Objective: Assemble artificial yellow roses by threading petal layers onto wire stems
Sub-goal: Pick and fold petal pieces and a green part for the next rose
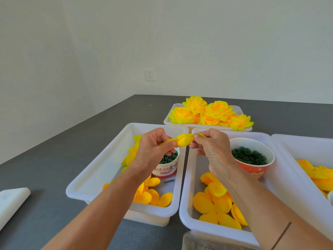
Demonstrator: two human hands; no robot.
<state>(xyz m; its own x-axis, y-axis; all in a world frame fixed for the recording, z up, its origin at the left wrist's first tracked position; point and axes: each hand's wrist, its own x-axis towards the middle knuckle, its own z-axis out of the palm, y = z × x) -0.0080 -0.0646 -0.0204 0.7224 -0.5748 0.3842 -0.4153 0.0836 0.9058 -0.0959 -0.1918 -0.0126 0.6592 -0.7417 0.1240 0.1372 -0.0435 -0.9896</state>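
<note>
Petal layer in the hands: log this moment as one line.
left hand pinches petal layer | right hand pinches it | above the white bins | finished roses behind

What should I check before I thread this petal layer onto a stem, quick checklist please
1. Petal layer held by both hands: ok, left hand and right hand pinch it.
2. Centre hole found: cannot tell.
3. Wire stem in hand: cannot tell, none visible.
4. Stem supply: ok, left paper cup holds green pieces.
5. Green rings in right cup: ok.
6. Room in finished-rose tray: ok.
</note>
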